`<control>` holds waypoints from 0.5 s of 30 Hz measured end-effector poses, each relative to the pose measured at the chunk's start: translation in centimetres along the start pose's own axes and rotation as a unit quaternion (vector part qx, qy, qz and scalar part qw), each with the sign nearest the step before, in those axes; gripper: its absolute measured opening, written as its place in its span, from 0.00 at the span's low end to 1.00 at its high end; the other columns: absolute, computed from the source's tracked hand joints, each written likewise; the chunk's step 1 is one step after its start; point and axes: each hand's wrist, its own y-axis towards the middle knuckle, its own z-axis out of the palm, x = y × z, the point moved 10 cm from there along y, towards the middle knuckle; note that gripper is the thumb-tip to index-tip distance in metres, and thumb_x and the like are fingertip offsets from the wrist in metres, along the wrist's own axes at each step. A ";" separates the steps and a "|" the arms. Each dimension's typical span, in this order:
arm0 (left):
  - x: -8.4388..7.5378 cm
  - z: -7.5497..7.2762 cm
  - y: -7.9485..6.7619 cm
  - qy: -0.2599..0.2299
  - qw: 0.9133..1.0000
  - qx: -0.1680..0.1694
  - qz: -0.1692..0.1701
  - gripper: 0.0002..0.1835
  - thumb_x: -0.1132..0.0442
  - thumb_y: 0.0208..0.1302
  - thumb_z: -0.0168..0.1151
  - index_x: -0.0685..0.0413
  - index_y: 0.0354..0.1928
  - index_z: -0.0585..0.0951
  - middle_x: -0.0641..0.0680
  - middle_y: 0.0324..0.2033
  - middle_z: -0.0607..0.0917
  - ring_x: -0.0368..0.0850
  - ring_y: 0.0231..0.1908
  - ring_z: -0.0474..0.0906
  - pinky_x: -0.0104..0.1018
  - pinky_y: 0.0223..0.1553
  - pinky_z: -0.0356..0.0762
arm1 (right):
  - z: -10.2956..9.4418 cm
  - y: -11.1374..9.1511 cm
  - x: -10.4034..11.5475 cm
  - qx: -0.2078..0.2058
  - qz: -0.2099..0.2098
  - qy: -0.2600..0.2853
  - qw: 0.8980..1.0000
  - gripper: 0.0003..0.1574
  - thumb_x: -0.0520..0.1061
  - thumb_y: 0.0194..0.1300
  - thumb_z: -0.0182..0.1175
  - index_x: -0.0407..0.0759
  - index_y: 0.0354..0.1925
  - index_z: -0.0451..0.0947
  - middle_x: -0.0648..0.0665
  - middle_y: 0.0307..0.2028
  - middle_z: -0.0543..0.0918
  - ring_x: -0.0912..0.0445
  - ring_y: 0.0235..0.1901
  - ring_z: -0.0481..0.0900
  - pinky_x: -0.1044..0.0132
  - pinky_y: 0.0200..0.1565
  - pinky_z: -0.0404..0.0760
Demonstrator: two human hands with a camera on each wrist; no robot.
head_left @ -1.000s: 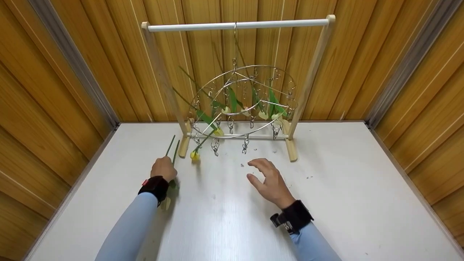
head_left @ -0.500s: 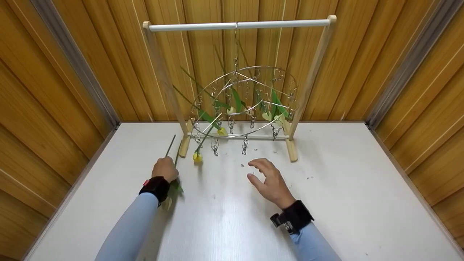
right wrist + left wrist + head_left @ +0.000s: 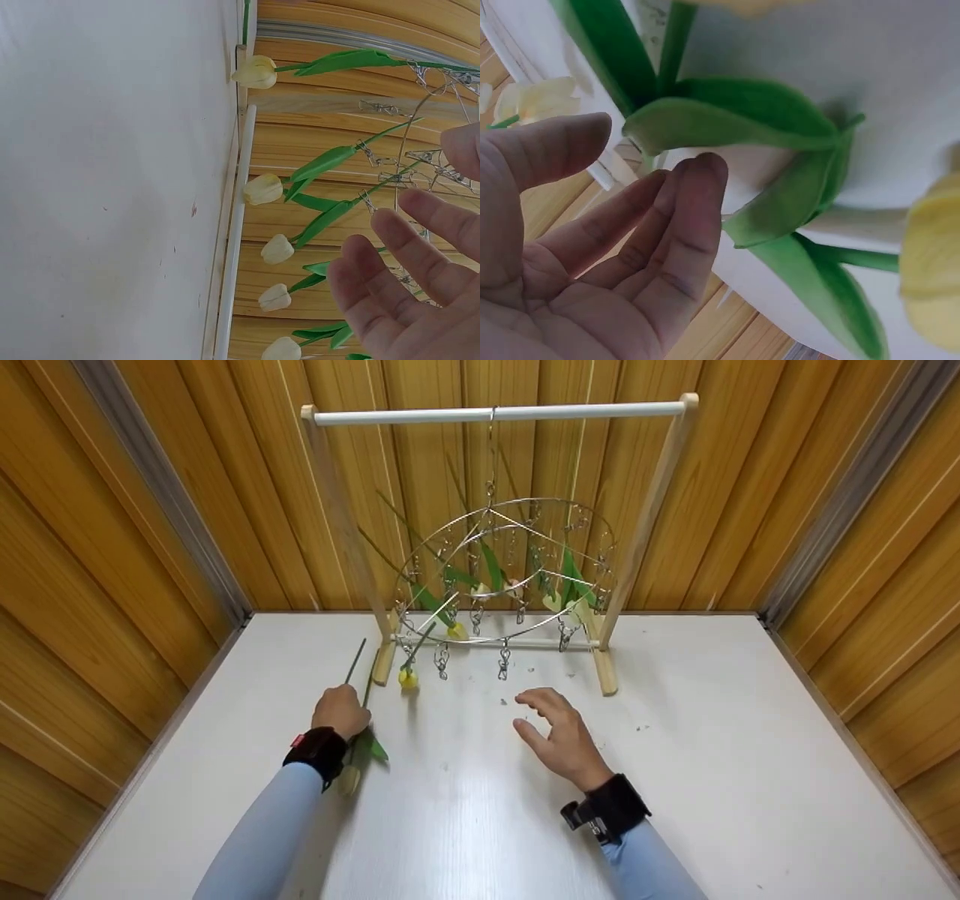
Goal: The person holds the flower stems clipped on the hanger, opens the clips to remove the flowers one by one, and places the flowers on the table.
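Note:
On the white table's left side, my left hand (image 3: 341, 711) lies over two tulips, whose stems stick out beyond it. A pale tulip bloom (image 3: 350, 780) and a green leaf show beside the wrist. In the left wrist view, thumb and bent fingers are apart, with fingertips close by a green leaf (image 3: 727, 124); whether they touch it I cannot tell. Over the table's middle hovers my right hand (image 3: 562, 742), fingers spread and holding nothing. Behind both hands, a round metal clip hanger (image 3: 504, 660) bears several tulips hanging bloom down, including a yellow one (image 3: 408, 679).
The hanger hooks over the white rod (image 3: 420, 416) of a wooden stand, whose feet (image 3: 604, 671) rest on the table (image 3: 720, 750). Wood-patterned walls (image 3: 757, 495) close in the back and sides. Small dark specks dot the tabletop.
Beside my left hand, a green leaf and the pale bloom have come further into sight as the tulips shift slightly. The hanging flowers sway a little. My right hand stays almost still.

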 end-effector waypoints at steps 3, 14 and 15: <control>-0.7 -0.6 -0.4 -0.008 1.000 -0.011 0.011 0.06 0.71 0.61 0.61 0.70 0.34 0.81 0.62 0.27 0.81 0.53 0.27 0.74 0.47 0.32 0.76 | -0.1 0.0 0.0 -0.003 -0.001 0.000 1.000 0.20 0.37 0.66 0.68 0.34 0.55 0.82 0.40 0.53 0.83 0.48 0.49 0.80 0.51 0.51 0.80; -5.8 -3.8 -3.0 -0.056 0.990 -0.079 0.104 0.11 0.67 0.64 0.66 0.72 0.41 0.85 0.68 0.40 0.87 0.58 0.39 0.82 0.52 0.42 0.81 | -0.5 0.0 0.3 -0.004 -0.009 -0.003 1.000 0.20 0.36 0.66 0.68 0.35 0.56 0.81 0.40 0.53 0.83 0.48 0.49 0.81 0.54 0.51 0.80; -6.4 -4.2 -3.4 -0.066 0.987 -0.090 0.114 0.12 0.67 0.64 0.67 0.73 0.44 0.85 0.69 0.42 0.87 0.60 0.41 0.83 0.54 0.44 0.81 | -0.6 0.0 0.4 -0.004 -0.010 -0.003 1.000 0.20 0.36 0.66 0.68 0.35 0.56 0.81 0.41 0.53 0.83 0.48 0.49 0.81 0.54 0.51 0.80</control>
